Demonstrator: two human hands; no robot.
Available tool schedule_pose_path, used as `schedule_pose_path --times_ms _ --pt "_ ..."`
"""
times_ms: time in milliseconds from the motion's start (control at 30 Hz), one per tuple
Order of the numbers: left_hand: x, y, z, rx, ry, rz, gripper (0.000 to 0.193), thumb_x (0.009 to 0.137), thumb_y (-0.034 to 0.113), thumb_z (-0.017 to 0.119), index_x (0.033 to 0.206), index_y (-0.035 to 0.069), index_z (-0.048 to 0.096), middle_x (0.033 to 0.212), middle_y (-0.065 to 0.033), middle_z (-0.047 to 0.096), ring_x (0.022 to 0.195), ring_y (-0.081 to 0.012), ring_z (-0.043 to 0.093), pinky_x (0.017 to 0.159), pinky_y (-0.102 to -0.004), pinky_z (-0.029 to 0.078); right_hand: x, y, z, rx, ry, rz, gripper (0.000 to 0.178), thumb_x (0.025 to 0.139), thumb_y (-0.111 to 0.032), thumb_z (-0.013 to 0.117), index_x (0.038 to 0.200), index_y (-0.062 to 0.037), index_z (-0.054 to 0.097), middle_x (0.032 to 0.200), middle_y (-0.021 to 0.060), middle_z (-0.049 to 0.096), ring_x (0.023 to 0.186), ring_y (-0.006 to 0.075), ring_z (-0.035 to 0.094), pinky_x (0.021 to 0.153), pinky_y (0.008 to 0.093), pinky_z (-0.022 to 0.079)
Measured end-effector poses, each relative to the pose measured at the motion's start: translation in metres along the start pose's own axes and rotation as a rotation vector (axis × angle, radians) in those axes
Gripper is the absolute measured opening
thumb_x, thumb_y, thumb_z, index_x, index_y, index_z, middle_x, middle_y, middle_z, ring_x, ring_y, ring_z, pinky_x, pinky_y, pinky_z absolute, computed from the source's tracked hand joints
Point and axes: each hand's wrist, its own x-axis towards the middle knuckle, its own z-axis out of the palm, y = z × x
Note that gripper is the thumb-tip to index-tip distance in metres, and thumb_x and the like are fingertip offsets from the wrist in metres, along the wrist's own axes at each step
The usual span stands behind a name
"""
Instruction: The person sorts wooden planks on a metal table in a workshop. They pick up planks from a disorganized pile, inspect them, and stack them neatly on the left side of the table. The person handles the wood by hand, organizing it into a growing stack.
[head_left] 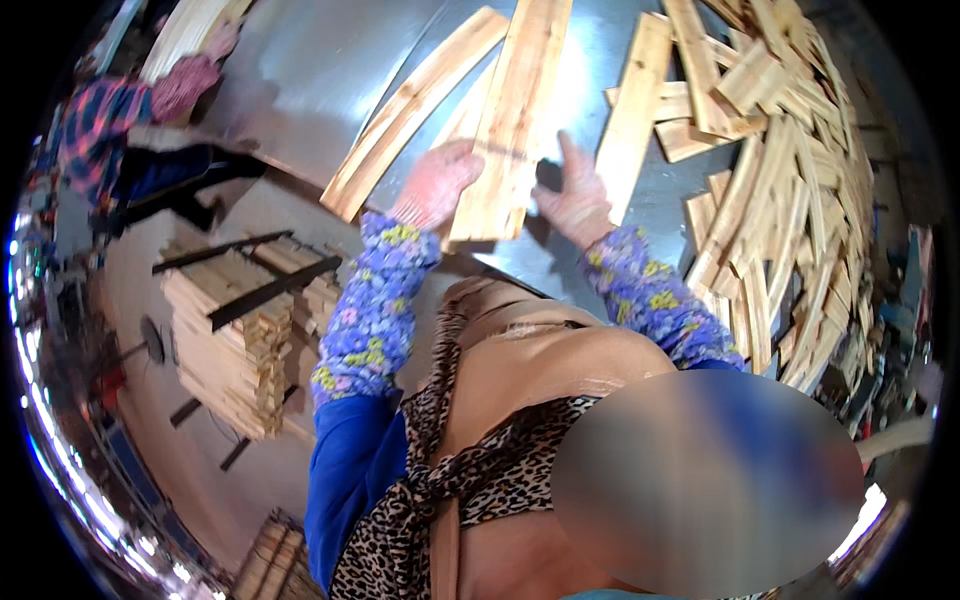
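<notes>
A long, pale wooden board (pixel 505 130) with knots lies lengthwise in front of me, its near end by the table's edge. My left hand (pixel 440 183), in a pinkish knitted glove, is closed on the board's left edge. Just off the right edge is my right hand (pixel 578 197), thumb and fingers spread apart. A small dark patch shows between them; whether it is an object or shadow I cannot make out. Left of the held board, another long board (pixel 415 110) lies slanted, and a third board (pixel 635 120) rests to the right.
The metal table (pixel 300 70) carries a big jumbled heap of short boards (pixel 770 230) on the right. Stacked planks (pixel 225 330) with dark bars stand on the floor to the left. At the far left, a person in a plaid sleeve (pixel 105 125) handles pale boards (pixel 190 35).
</notes>
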Motion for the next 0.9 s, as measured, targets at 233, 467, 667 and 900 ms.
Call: schedule_pose_path --times_ms 233,467,667,900 --pt "-0.003 0.029 0.084 -0.104 -0.605 -0.186 0.047 0.100 0.018 0.073 0.141 -0.007 0.068 0.127 -0.0120 0.077 0.112 -0.0201 0.073 0.105 -0.0358 0.057 0.035 0.129 -0.194 -0.670 0.314 -0.347 0.056 0.085 -0.028 0.077 0.140 -0.0241 0.068 0.142 0.0102 0.067 0.138 0.0386 0.058 0.119 0.0556 0.042" --pt "0.117 -0.022 0.194 0.280 -0.201 0.110 0.076 0.102 0.037 0.071 0.155 -0.012 0.046 0.148 -0.0296 0.059 0.135 -0.0403 0.058 0.116 -0.0439 0.047 -0.217 0.210 -0.314 -0.438 0.346 0.747 0.045 0.094 -0.045 0.077 0.128 -0.0150 0.076 0.119 0.0174 0.078 0.112 0.0413 0.071 0.101 0.0494 0.055" --pt "0.153 -0.041 0.265 1.048 0.040 0.114 0.108 0.088 0.055 0.082 0.162 -0.012 0.039 0.162 -0.0345 0.048 0.150 -0.0429 0.049 0.126 -0.0472 0.040 -0.454 0.235 -0.305 0.216 1.123 1.480 0.068 0.100 -0.057 0.067 0.139 -0.0010 0.070 0.132 0.0251 0.075 0.126 0.0406 0.070 0.111 0.0457 0.051" --pt "0.120 -0.083 0.361 1.170 0.579 -0.043 0.107 0.082 0.051 0.090 0.162 -0.003 0.043 0.155 -0.0309 0.057 0.134 -0.0451 0.063 0.116 -0.0501 0.051 -0.705 0.430 -0.251 0.260 1.157 1.889 0.058 0.106 -0.050 0.058 0.135 -0.0016 0.073 0.136 0.0266 0.073 0.131 0.0448 0.067 0.113 0.0480 0.051"
